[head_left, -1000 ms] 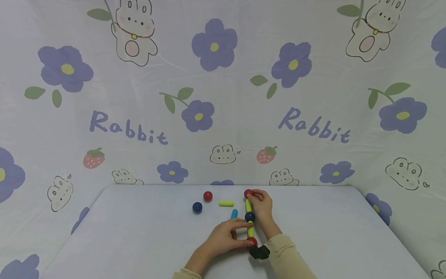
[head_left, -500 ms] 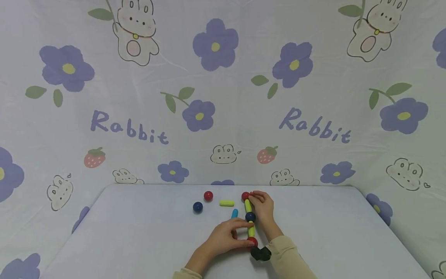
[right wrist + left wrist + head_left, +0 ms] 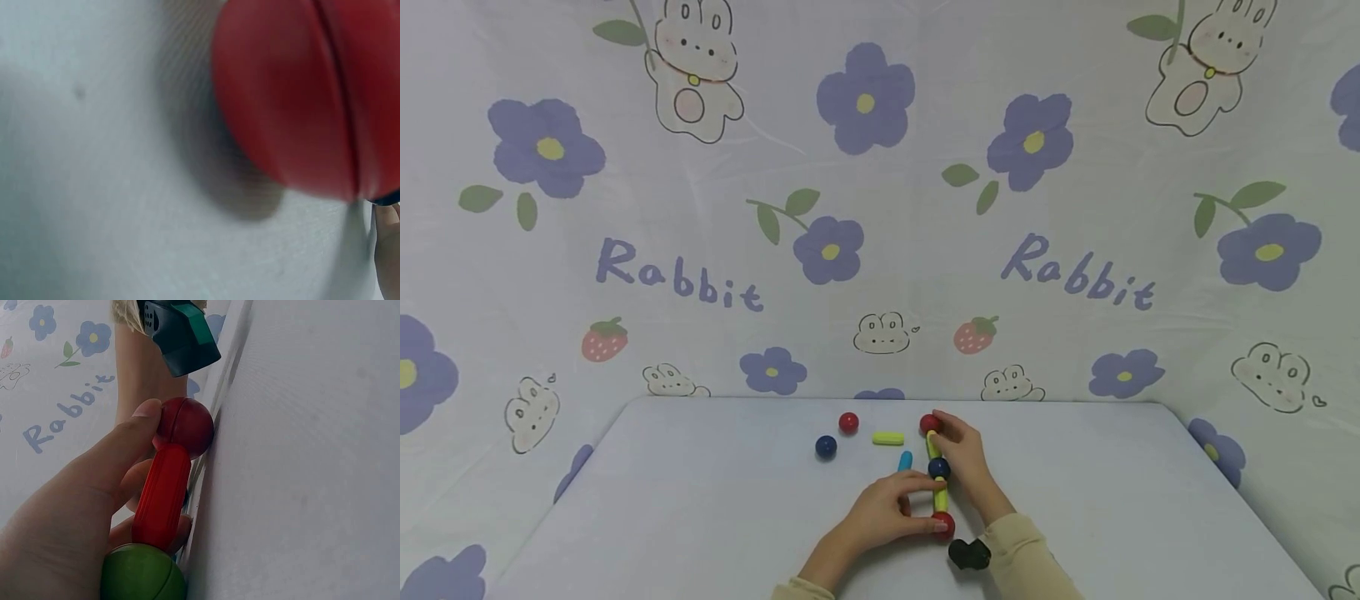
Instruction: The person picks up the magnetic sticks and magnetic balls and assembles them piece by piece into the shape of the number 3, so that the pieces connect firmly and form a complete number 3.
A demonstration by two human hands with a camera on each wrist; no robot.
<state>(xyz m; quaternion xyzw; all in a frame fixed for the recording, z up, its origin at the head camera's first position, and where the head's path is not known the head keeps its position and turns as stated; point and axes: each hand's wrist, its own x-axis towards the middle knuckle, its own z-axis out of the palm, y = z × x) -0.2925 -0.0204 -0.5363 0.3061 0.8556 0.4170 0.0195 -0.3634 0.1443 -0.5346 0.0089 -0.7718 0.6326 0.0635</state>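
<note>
A ball-and-rod building-toy chain runs away from the person: near red ball (image 3: 946, 527), yellow rod (image 3: 941, 497), dark blue ball (image 3: 938, 468), second yellow rod (image 3: 932, 447), far red ball (image 3: 929, 424). My left hand (image 3: 880, 510) holds the near part, thumb on the near red ball and index finger by the yellow rod. In the left wrist view a red rod (image 3: 164, 494) joins a red ball (image 3: 184, 428) to a green ball (image 3: 142, 575); the left hand hides these last two pieces from the head view. My right hand (image 3: 964, 454) grips the far end, index finger at the red ball, thumb on the rod.
Left of the chain lie a loose red ball (image 3: 848, 422), a dark blue ball (image 3: 826, 447), a yellow rod (image 3: 888, 438) and a blue rod (image 3: 906, 460), partly covered by the left hand. A dark wrist camera (image 3: 970, 554) hangs beside the right sleeve.
The far red ball has shifted slightly left and nearer. My right thumb has moved down from that ball onto the yellow rod, and the right wrist slightly rightward. The left hand has stayed put.
</note>
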